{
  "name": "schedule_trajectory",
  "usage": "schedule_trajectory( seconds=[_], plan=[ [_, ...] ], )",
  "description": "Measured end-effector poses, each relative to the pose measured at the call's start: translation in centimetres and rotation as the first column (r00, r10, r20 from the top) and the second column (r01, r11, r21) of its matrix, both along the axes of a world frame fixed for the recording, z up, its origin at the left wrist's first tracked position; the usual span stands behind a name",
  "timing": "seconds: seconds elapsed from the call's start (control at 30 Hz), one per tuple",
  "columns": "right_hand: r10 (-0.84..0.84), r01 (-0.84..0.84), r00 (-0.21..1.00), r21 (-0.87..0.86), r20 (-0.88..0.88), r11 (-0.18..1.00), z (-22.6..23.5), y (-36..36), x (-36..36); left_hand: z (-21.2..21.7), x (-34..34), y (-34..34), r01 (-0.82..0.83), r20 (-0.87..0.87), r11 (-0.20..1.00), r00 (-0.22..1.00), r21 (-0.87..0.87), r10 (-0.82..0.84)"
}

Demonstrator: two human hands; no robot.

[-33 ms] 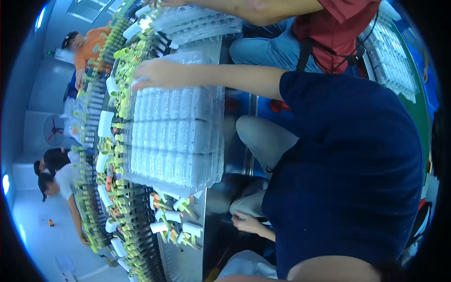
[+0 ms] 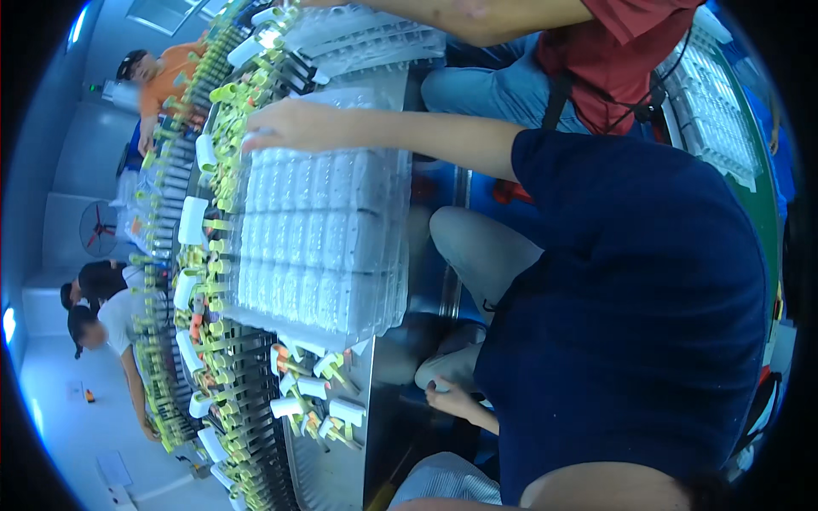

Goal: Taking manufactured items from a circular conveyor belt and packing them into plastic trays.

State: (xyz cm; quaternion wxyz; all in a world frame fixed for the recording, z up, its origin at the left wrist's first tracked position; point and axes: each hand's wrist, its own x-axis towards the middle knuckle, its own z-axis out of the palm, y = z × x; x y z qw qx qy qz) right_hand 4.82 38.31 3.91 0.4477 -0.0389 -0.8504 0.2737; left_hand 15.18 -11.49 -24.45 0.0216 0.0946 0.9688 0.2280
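A stack of clear plastic blister trays [image 2: 298, 230], moulded in rows, stands in front of me. My right hand [image 2: 294, 126] reaches over its far right corner, fingers curled and brought together by the tray's edge. Something pale shows at the fingertips, too small to name. Yellow-green parts [image 2: 226, 170] lie just beyond that hand. My left hand [image 2: 456, 402] rests low beside my leg [image 2: 452, 368], fingers loosely bent and apart, with nothing seen in it.
A long rack [image 2: 247, 409] of dark pegs carries yellow-green pieces and white blocks [image 2: 192, 220]. Loose white-headed pieces [image 2: 328, 396] lie on the metal ledge [image 2: 362, 477]. More trays [image 2: 366, 38] stand beside a person in red [image 2: 588, 68]. Other people work across the rack.
My right fingers have shifted a little at the tray corner, and the pale thing there shows less. My left hand has barely moved. The whole view has shifted slightly.
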Motion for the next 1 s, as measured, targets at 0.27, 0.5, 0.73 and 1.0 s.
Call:
schedule_trajectory(
  seconds=[0.27, 0.5, 0.73, 1.0],
  plan=[
    [-0.036, 0.040, 0.998, -0.083, 0.053, 0.996, 1.3, -0.6, -1.3, -11.6, -6.3, -1.9, -0.098, 0.204, 0.916, 0.960, -0.390, 0.189],
    [0.205, -0.249, 0.920, 0.093, 0.334, 0.964, 1.4, -2.5, -1.9, -14.5, -8.4, -3.9, -0.044, -0.008, 0.919, 0.999, -0.393, 0.045],
    [0.203, -0.382, 0.878, 0.381, 0.433, 0.842, 2.1, -5.2, -2.3, -13.4, -7.8, -2.6, -0.153, 0.008, 0.916, 0.986, -0.370, 0.168],
    [-0.012, -0.043, 0.940, 0.154, 0.341, 0.987, 8.3, -6.4, -13.1, -12.0, -8.0, -1.8, -0.051, -0.011, 0.946, 0.999, -0.320, 0.050]
  ],
)
